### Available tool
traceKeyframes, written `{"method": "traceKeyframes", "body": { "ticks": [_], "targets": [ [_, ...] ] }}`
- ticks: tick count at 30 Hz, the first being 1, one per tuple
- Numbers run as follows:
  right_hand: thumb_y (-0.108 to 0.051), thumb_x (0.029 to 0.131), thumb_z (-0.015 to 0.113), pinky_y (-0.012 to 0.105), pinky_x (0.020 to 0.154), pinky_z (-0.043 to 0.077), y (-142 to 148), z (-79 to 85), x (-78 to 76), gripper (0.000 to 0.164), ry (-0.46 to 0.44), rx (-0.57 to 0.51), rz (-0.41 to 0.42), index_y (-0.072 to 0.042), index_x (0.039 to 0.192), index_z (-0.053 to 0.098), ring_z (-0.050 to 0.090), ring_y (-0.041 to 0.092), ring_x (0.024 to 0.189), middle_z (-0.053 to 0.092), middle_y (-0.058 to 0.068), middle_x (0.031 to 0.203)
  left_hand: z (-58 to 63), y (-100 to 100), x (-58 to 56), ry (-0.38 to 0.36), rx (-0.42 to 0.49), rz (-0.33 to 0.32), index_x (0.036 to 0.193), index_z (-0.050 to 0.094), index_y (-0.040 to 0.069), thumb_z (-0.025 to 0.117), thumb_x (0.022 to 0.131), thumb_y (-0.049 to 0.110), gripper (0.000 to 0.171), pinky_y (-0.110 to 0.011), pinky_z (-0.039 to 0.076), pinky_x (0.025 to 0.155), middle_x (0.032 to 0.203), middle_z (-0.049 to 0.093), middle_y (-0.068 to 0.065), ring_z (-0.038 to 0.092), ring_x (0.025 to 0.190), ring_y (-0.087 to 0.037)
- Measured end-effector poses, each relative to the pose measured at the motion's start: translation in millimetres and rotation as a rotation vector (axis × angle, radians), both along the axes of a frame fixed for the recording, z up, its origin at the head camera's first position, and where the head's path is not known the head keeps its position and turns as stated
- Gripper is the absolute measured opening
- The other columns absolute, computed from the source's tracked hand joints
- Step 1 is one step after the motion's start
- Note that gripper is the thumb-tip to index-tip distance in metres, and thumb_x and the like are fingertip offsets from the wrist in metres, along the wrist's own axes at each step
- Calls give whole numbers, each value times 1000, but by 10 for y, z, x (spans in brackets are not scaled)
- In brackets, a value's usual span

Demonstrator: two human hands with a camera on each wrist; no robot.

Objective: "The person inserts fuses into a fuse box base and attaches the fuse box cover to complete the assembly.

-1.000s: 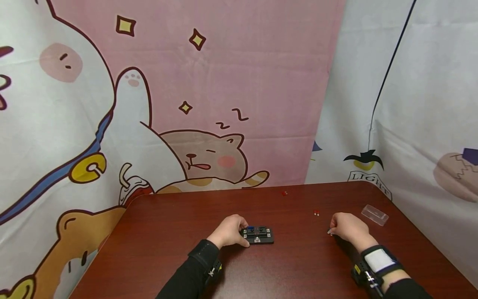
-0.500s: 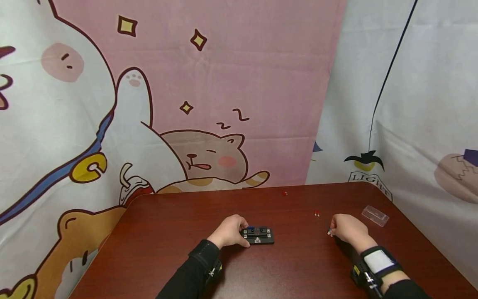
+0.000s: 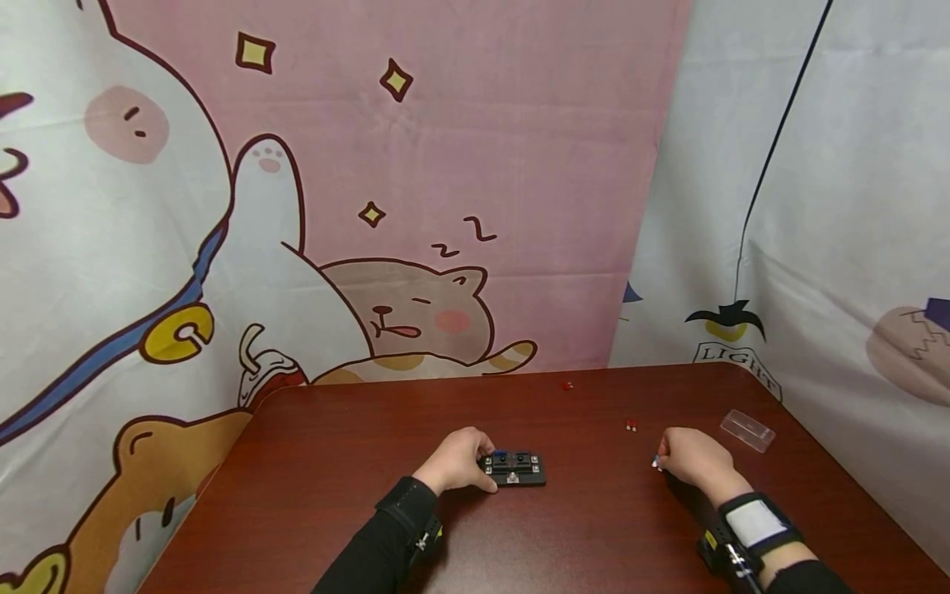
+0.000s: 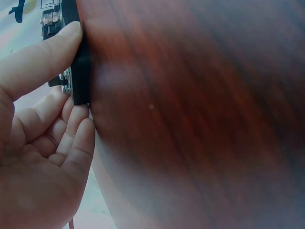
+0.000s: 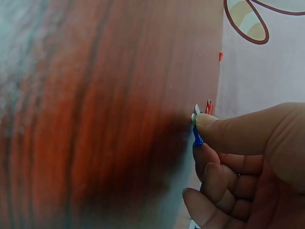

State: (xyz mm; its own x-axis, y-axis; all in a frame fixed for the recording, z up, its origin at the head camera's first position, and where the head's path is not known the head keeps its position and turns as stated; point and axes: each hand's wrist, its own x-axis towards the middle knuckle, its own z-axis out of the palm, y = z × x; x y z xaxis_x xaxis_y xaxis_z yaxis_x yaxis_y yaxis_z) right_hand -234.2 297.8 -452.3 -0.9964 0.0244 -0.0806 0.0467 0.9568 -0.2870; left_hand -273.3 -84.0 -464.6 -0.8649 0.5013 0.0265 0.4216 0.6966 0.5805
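My left hand (image 3: 458,460) grips the left end of a black terminal block (image 3: 525,469) with silver screws, flat on the table. In the left wrist view the thumb lies on the block (image 4: 82,76) and the fingers curl against its end. Off to the right, my right hand (image 3: 696,454) pinches a small blue crimp terminal (image 5: 198,138) with silver metal ends between thumb and forefinger, just above the table. Whether it is one piece or two I cannot tell. Beyond that hand lie small red crimp terminals (image 3: 631,425).
A clear plastic box (image 3: 747,431) lies near the table's right edge. Another small red piece (image 3: 567,386) sits by the back edge. The reddish-brown table (image 3: 356,429) meets a printed cloth (image 3: 557,206) behind it.
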Motion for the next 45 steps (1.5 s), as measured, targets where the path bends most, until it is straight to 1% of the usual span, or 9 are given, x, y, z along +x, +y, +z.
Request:
{"method": "traceKeyframes", "body": {
  "ticks": [7,14,20,28,33,39,45],
  "targets": [
    [-14,83,76,35,56,39,-22,39,-1,22,19,-8,17,-14,75,56,50,18,64,53,0,71,-8,-3,-6,1,-6,3,95,70,8,95,62,17,42,-34,48,78,89,60,2,55,81,-13],
    [-15,83,78,34,54,38,-132,71,-1,24,64,-17,28,-14,75,56,49,17,63,53,-1,70,-23,1,-12,-1,-7,5,95,70,8,95,62,17,42,-34,48,78,89,59,3,56,81,-13],
    [-17,82,79,34,54,38,-267,71,-26,24,110,-20,53,-14,77,55,49,17,62,52,-2,70,-21,-2,-13,0,-10,1,96,70,8,95,63,18,43,-34,48,79,90,59,3,56,83,-13],
    [-17,83,79,34,55,39,-471,64,-89,23,128,-28,77,-14,79,56,49,16,64,52,-2,71,-1,-5,-2,-4,-3,-4,95,70,8,95,63,17,42,-34,48,78,90,59,2,56,83,-14],
    [-17,82,80,34,55,39,-619,72,-124,23,154,-40,96,-14,79,57,49,16,63,52,-3,70,1,-6,2,-4,-1,-4,95,70,8,95,63,17,42,-35,48,78,90,59,2,56,83,-14],
    [-18,81,81,33,55,39,-793,95,-141,24,180,-60,119,-14,78,57,48,15,62,52,-3,69,-8,-2,-2,-5,-5,1,95,70,8,95,62,17,42,-34,48,78,89,59,3,56,82,-13],
    [-18,81,82,32,54,39,-940,83,-160,26,187,-85,122,-15,77,57,48,15,60,52,-3,67,1,2,-7,-3,-9,5,94,70,8,95,62,18,41,-35,48,78,88,59,2,55,81,-13]
  ]
}}
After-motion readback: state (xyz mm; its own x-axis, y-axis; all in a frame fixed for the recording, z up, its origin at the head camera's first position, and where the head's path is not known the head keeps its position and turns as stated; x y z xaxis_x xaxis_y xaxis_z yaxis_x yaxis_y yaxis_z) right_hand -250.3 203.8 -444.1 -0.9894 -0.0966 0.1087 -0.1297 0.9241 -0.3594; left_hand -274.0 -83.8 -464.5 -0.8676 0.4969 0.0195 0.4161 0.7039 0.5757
